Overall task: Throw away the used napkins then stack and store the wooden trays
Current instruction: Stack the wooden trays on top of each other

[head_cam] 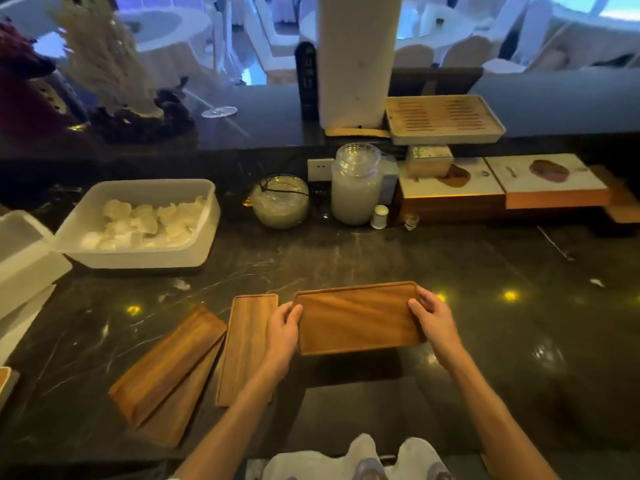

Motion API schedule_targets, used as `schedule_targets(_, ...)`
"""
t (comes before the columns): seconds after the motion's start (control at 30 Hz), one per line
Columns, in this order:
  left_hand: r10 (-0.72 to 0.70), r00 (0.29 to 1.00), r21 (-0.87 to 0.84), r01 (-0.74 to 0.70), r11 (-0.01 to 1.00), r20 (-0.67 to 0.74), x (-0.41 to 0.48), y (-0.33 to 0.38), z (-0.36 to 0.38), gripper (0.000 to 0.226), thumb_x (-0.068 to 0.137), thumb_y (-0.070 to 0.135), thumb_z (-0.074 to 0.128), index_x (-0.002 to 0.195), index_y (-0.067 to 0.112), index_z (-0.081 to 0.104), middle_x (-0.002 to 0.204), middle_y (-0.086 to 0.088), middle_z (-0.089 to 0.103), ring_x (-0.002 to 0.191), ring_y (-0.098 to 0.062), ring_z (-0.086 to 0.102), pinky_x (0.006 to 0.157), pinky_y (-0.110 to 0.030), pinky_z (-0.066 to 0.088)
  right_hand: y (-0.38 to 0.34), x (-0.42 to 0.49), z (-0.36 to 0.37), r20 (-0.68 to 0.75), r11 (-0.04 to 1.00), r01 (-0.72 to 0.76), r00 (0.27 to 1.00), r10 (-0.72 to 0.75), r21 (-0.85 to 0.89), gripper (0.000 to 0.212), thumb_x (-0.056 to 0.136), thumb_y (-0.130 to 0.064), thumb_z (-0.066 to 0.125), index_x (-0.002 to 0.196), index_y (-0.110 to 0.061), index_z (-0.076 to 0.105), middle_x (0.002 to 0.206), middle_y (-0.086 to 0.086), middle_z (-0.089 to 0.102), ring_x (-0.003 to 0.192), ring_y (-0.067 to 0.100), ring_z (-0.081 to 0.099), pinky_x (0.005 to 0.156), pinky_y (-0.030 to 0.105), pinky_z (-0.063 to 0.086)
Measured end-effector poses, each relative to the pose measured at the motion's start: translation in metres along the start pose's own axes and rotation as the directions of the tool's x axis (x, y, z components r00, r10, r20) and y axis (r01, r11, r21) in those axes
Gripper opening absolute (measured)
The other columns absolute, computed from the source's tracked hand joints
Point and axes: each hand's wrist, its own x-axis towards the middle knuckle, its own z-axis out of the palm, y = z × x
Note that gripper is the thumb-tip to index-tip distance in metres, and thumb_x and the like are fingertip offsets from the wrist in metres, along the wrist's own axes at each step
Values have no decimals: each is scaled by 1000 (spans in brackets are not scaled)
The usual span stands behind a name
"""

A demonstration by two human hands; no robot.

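I hold a rectangular wooden tray point(358, 317) over the dark marble counter, its long side across my view. My left hand point(282, 336) grips its left short end and my right hand point(433, 320) grips its right short end. Another wooden tray point(247, 344) lies flat just left of it, long side pointing away from me. Further left, two more wooden trays point(169, 368) lie overlapped at an angle. Crumpled white napkins point(356, 459) show at the bottom edge, below the counter.
A white plastic tub point(204, 247) with pale crumpled contents stands at the back left. Behind the trays are a round glass bowl point(280, 202), a tall lidded glass jar point(356, 188) and flat boxes point(502, 188). A slatted tray point(445, 117) rests on the raised ledge.
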Motion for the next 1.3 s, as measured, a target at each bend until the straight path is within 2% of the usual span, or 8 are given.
schedule_targets(0.13,-55,998,-28,56,998,15,-15,-13,12,15,96,30,56,107,21,62,102,5,64,96,-8,60,73,-22,46,23,-14,-32,72,987,-87,993,97,-134,41,95,-9,57,136,-11,54,103,-4,64,103,21,61,97,44,51)
schedule_targets(0.27,-154,986,-82,159,984,57,-31,-28,25,10,95,17,58,103,22,56,101,2,63,96,-11,62,74,-27,52,50,-27,-43,12,969,-163,986,168,-185,41,94,-10,58,135,-11,54,108,0,64,103,21,60,94,46,53)
schedule_targets(0.47,-225,973,33,226,974,-49,-55,-79,42,36,95,2,52,129,12,56,101,7,63,86,-2,56,67,-18,47,94,-53,-33,-50,953,-207,978,201,-222,41,94,-10,58,135,-10,54,127,10,63,112,22,58,94,34,47)
schedule_targets(0.63,-227,969,231,243,942,-94,-59,-103,43,42,95,0,50,135,11,55,126,-13,58,112,-24,57,101,-45,49,110,-67,-21,-57,927,-249,968,243,-279,38,96,-13,56,134,-14,56,127,8,63,114,22,57,87,29,43)
schedule_targets(0.77,-215,972,304,233,924,-93,-58,-112,40,45,95,-3,46,137,10,52,125,-15,57,114,-27,56,104,-47,46,119,-76,-15,-110,909,-274,961,252,-314,35,96,-16,56,131,-15,60,124,7,66,112,24,60,85,28,44)
schedule_targets(0.97,-162,985,329,172,929,-58,-64,-109,35,41,93,5,57,134,6,53,121,-13,50,110,-26,55,103,-39,45,126,-79,-16,-124,913,-227,973,196,-340,34,94,-14,59,129,-11,61,119,9,67,88,8,53,78,25,45)
schedule_targets(1.17,-155,987,301,163,940,-49,-65,-109,26,38,93,9,59,131,6,52,121,-12,49,101,-20,56,94,-36,50,129,-79,-20,-72,894,-153,988,135,-421,37,95,-14,57,132,-11,58,105,5,65,93,14,58,81,28,48)
schedule_targets(1.3,-105,992,368,122,922,-66,-69,-112,23,34,96,10,54,130,6,53,127,-15,50,106,-20,54,94,-33,47,136,-80,-25,-20,764,22,999,-46,-645,37,96,-21,56,132,-12,59,125,10,61,116,25,53,99,39,46)
